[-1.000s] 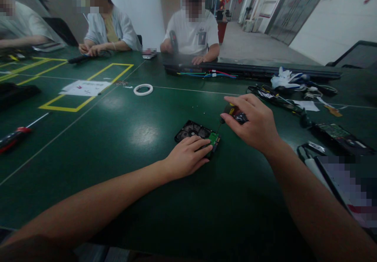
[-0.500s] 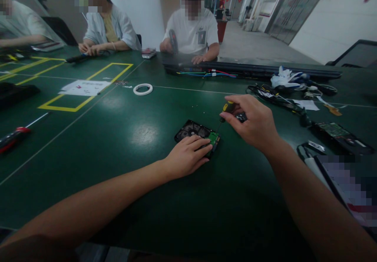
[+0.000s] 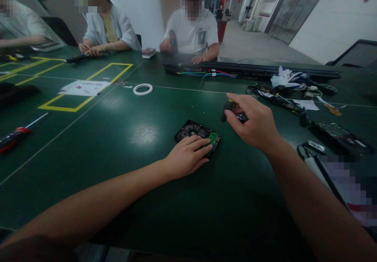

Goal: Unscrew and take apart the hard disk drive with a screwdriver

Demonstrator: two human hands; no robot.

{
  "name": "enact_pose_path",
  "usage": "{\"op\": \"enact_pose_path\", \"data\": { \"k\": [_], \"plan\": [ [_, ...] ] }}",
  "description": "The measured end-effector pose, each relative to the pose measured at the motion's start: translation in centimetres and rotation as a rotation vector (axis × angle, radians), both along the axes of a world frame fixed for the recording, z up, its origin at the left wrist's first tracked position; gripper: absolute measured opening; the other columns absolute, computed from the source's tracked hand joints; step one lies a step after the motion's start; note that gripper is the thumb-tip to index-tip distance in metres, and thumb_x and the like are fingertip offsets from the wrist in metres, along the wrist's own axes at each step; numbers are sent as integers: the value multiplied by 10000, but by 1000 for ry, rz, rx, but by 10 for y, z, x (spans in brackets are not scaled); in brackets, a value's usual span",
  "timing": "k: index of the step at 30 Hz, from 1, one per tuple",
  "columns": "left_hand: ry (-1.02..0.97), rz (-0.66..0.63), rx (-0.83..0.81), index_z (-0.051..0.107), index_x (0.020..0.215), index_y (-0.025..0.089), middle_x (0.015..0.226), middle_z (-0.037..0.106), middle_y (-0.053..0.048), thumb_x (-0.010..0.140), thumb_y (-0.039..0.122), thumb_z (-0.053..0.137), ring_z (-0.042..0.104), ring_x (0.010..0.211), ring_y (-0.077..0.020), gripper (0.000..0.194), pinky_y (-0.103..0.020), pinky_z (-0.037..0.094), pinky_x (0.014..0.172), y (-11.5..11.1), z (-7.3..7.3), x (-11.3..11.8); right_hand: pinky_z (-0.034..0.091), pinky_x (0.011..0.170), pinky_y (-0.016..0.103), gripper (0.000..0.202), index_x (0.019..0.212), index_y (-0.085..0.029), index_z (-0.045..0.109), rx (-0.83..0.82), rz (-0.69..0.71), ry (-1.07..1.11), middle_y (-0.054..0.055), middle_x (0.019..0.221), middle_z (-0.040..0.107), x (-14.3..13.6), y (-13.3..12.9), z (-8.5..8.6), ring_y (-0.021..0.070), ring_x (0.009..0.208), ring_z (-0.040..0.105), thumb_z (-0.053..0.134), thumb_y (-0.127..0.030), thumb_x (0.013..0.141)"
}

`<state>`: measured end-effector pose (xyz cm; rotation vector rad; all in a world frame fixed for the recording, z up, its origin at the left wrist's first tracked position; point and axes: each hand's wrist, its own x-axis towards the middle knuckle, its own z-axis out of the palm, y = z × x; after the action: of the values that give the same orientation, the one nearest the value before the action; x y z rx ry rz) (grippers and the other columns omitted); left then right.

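Note:
A black hard drive [image 3: 188,128] with a green circuit board [image 3: 214,137] lies on the table. My left hand [image 3: 188,156] holds it down, fingers laid across its near side and part of the board; the hand hides much of that side. Above and to the right, my right hand [image 3: 250,120] is closed round the yellow-and-black handle of a screwdriver [image 3: 226,110]. The tilted shaft runs down to the board's far right corner, where the tip is too small to make out. A small dark item [image 3: 242,117] shows beneath my right fingers.
Cables [image 3: 273,95], a blue-and-white bundle [image 3: 287,77] and another drive-like device [image 3: 341,136] lie to the right. A white ring [image 3: 143,89], papers [image 3: 84,87] and a red-and-black screwdriver [image 3: 14,138] are on the left. Co-workers sit across the table behind a long black bar [image 3: 253,69].
The fingers of my right hand have shifted slightly around the screwdriver handle, which has turned. My left hand and the hard drive stay in place.

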<state>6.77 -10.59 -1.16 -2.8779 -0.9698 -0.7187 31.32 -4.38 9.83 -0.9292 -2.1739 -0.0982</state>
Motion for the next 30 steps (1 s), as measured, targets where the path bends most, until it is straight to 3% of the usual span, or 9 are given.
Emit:
{"op": "enact_pose_path", "data": {
  "k": [5,11,16,23,30],
  "plan": [
    [4,4,0,601,1416,153,1447,606,-155,1055,373,556,564,1304,-318,425,-502,525,1057,0,0,1,602,835,439,389,1316,-197,663,0,-10,17,135,1231,726,2,0,0,295,1031,714,622,-221,930],
    [-5,-1,5,599,1415,166,1445,610,-151,1062,374,540,572,1291,-315,414,-514,529,1050,0,1,0,595,831,447,324,1253,-241,689,-18,11,-1,105,1153,731,2,2,2,286,975,712,645,-276,934],
    [10,-1,7,596,1416,143,1446,607,-157,1064,376,537,572,1286,-318,427,-505,529,1051,0,3,0,610,825,443,401,1314,-214,671,-4,13,17,125,1229,731,1,-1,3,287,994,726,610,-201,918],
    [-4,-3,0,598,1415,161,1438,613,-153,1058,373,546,571,1298,-315,418,-508,527,1054,0,1,0,606,799,444,351,1267,-228,703,-20,11,2,108,1127,731,1,-2,6,250,835,715,660,-246,919],
    [-3,-5,-3,596,1419,160,1448,607,-156,1058,370,547,562,1315,-320,420,-515,525,1059,0,1,-1,594,911,505,395,1327,-217,683,18,-27,-7,133,1230,739,1,0,3,311,1048,723,580,-207,946]
  ]
}}
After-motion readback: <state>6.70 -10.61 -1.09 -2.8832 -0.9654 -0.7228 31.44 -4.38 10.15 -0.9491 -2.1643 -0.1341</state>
